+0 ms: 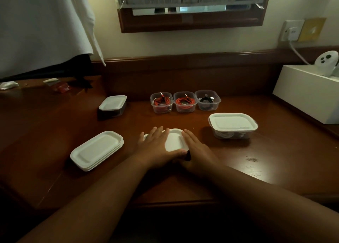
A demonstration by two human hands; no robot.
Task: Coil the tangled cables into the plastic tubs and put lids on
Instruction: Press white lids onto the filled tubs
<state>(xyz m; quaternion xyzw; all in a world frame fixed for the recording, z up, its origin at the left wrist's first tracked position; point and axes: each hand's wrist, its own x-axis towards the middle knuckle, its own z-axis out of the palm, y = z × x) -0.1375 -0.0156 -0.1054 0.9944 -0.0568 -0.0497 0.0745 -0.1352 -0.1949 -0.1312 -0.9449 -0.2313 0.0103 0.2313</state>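
- A person's two bare hands press a white lid [174, 140] down onto a plastic tub at the near centre of a dark wooden desk [55, 118]; the tub itself is almost wholly hidden under the lid and hands.
- Judged risk: uneven pressure could seat one edge while the opposite corner pops up, and a cable loop caught on the rim would stop the lid closing.
- Another risk: pushing hard on a light tub could make it skid on the smooth wood.
- The left hand [156, 145] lies flat across the lid's left side, fingers straight and slightly spread, gripping nothing.
- The right hand [197, 148] lies along the lid's right edge, fingers straight and close together; its thumb is tucked at the near edge.
- Farther back, three open tubs stand in a row: two with red cables [162, 101] [185, 101], one with a black cable [207, 99].
- A lidded tub [232, 124] sits to the right, another lidded tub [113, 104] far left.
- A stack of spare lids [97, 150] lies near left.
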